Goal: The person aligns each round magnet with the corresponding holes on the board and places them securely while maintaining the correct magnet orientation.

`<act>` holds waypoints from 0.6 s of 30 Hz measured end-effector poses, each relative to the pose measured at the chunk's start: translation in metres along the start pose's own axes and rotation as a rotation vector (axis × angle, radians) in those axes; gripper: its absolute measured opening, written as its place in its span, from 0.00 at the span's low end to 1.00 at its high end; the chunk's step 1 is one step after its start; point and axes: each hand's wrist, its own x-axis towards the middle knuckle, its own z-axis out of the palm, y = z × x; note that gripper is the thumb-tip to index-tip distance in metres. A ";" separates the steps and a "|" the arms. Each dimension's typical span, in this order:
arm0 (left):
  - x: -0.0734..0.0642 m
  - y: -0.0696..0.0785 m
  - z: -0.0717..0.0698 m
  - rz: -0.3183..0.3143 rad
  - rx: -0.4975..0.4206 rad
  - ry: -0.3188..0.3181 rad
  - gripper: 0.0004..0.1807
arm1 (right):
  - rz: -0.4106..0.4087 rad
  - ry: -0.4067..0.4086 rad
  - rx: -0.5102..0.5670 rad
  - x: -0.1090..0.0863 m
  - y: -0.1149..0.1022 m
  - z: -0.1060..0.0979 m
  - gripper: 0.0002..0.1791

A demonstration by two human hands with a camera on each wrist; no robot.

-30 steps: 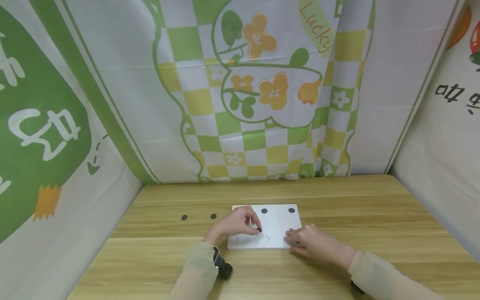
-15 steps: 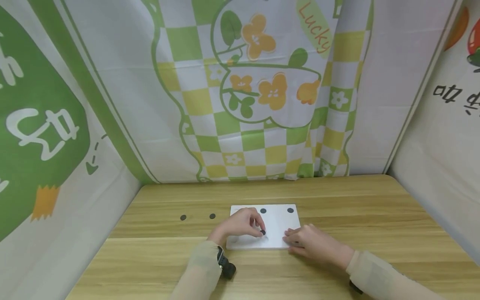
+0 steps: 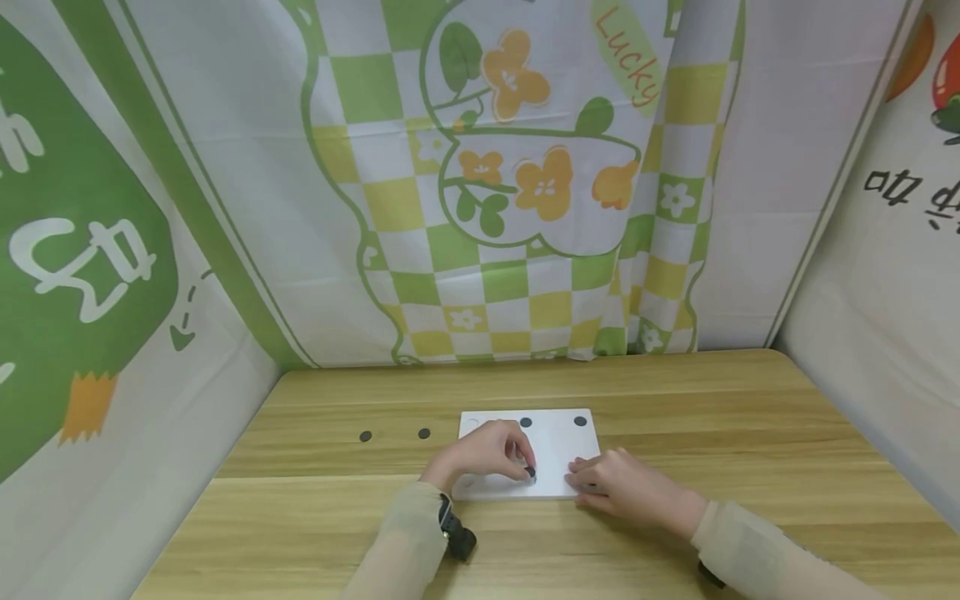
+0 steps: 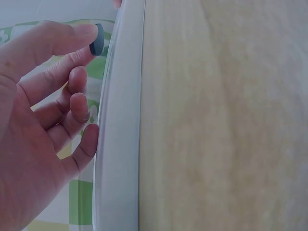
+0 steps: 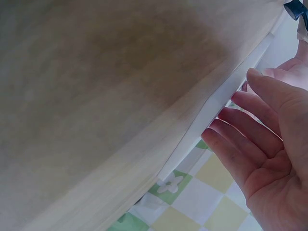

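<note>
A white rectangular board [image 3: 555, 450] with shallow round recesses lies flat on the table. In its far row sit two black discs, one in the middle [image 3: 526, 422] and one at the right [image 3: 580, 422]. My left hand [image 3: 491, 448] pinches another small black disc [image 4: 97, 41] between thumb and index finger, low over the near middle recess; whether it touches the board cannot be told. The other left fingers are loosely bent. My right hand [image 3: 626, 483] rests its fingertips on the board's right side by the near corner, hiding that corner.
Two more black discs lie on the wooden table [image 3: 300, 500] left of the board, a farther-left one [image 3: 365, 436] and a nearer one [image 3: 423, 433]. A patterned cloth [image 3: 487, 292] hangs behind the table. Each wrist wears a camera band.
My left hand has moved slightly right and toward the near edge, lowering the pinched disc to the near middle recess. The right hand has stayed in place on the board.
</note>
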 end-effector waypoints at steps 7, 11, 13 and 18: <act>0.000 0.001 0.000 -0.002 0.005 -0.016 0.07 | 0.010 0.000 0.002 0.000 0.002 0.001 0.14; 0.000 0.001 0.001 0.000 0.014 -0.020 0.07 | 0.025 -0.009 0.013 0.000 0.002 0.001 0.14; 0.000 0.001 0.001 -0.007 0.016 -0.021 0.07 | 0.031 -0.012 0.017 0.000 0.002 0.002 0.14; 0.000 0.002 0.001 -0.013 0.022 -0.021 0.07 | 0.038 -0.017 0.021 0.000 0.003 0.002 0.14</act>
